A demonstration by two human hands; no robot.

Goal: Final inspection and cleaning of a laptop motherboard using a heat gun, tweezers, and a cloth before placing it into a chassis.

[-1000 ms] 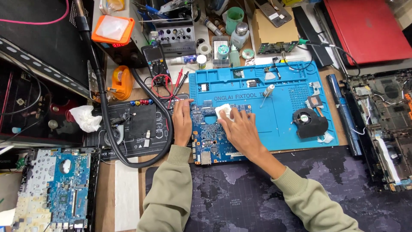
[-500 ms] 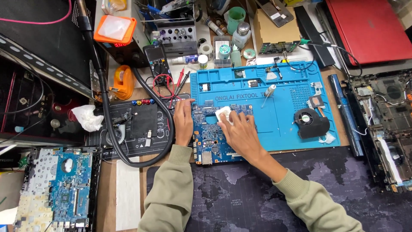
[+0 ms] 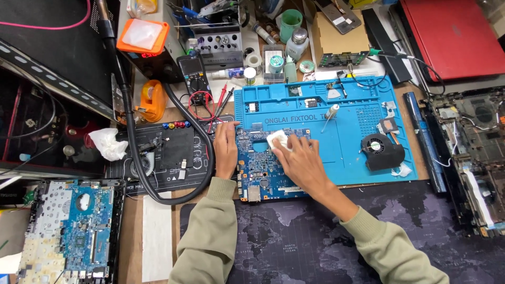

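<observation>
Workbench seen from above, with two hands on one blue circuit board (image 3: 263,168) that lies at the left edge of one blue work mat (image 3: 336,137). Left hand (image 3: 225,150) lies flat, fingers straight and together, pressing the board's left edge; it grips nothing. Right hand (image 3: 300,160) rests over the board's upper right part, its fingers (image 3: 290,144) curled down on one white wad (image 3: 277,140), which sits under the fingertips and against the board's top edge. One round black fan (image 3: 380,150) stands near the mat's right edge, well apart from the hands. A second blue circuit board (image 3: 79,231) lies at the bench's lower left corner. One red laptop (image 3: 452,37) occupies the upper right corner, and one orange tape holder (image 3: 150,100) sits left of the mat, beside one thick black hose (image 3: 131,137).
</observation>
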